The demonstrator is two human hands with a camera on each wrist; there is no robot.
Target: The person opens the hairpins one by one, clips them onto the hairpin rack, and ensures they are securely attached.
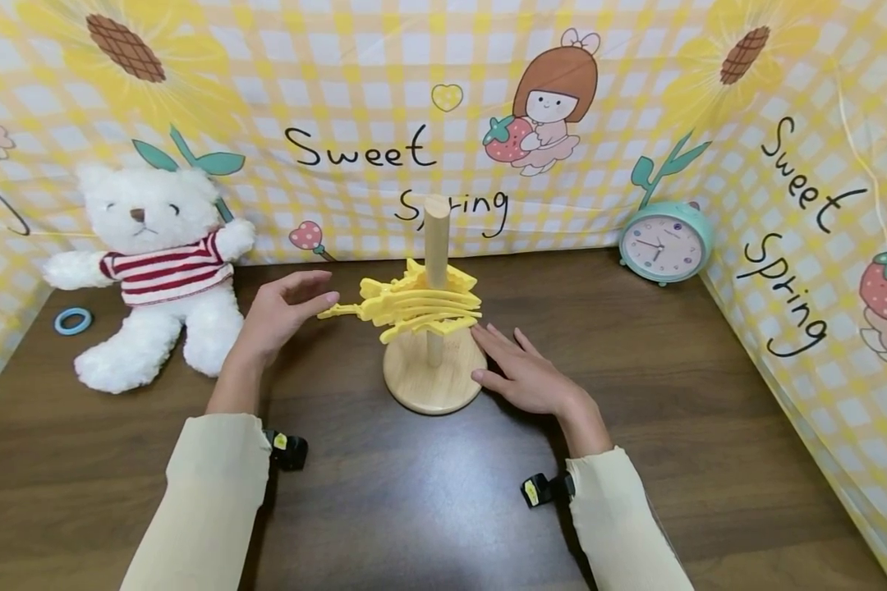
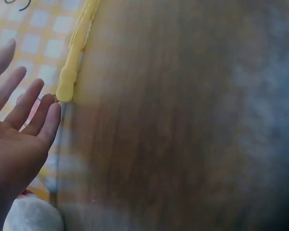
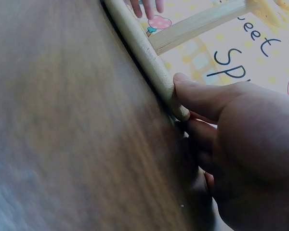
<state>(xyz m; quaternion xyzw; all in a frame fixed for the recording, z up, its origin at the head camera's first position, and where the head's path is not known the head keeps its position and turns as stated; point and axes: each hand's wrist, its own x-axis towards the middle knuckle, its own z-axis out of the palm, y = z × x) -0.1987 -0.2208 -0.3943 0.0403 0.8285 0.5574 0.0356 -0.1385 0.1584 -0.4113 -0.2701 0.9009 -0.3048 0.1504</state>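
Observation:
A wooden stand with a round base (image 1: 429, 390) and an upright post (image 1: 437, 238) rises from the table. Around the post sits a stack of yellow plastic hangers (image 1: 429, 308), raised above the base, one thin end pointing left. My left hand (image 1: 284, 308) hovers by that end with fingers loosely spread, gripping nothing. In the left wrist view the rounded tip of the yellow strip (image 2: 70, 79) lies beside the fingertips; contact cannot be told. My right hand (image 1: 525, 373) holds the base's right rim, its thumb against the edge (image 3: 144, 57) in the right wrist view.
A white teddy bear (image 1: 166, 271) in a striped shirt sits at the left, beside a blue ring (image 1: 73, 321). Far right stands a mint alarm clock (image 1: 665, 244). Checked fabric walls (image 1: 340, 66) border the dark wooden table (image 1: 414, 509).

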